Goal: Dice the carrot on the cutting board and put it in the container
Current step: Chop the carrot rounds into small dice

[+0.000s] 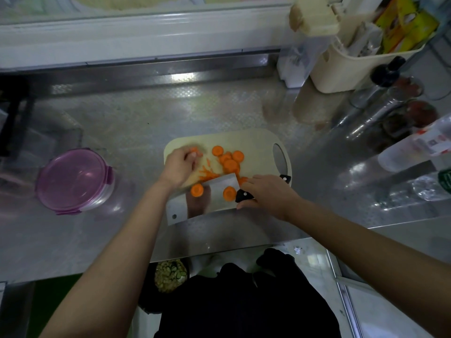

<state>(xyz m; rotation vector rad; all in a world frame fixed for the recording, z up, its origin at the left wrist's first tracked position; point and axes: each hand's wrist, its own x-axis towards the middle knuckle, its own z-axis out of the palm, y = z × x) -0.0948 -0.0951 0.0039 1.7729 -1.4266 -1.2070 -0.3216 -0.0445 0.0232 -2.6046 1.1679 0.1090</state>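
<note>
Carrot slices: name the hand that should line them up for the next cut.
Left. The left hand pinches a carrot slice over the cutting board, near the others; the right hand grips the cleaver.

A: board + container?
B: board (256, 145) pale, rounded corners, handle hole at the right end. container (73, 179) round, clear, purple clip lid on. It sits left of the board, apart from it.
A: rest?
B: carrot (230, 162) is in round orange slices, not diced. Most overlap in a pile mid-board, with thin shreds (207, 175) just left of the pile. One slice (194, 150) is pinched in left hand (179, 167) fingertips over the far-left corner. Two more slices lie flat on the cleaver (219, 203) blade at the near edge.
</note>
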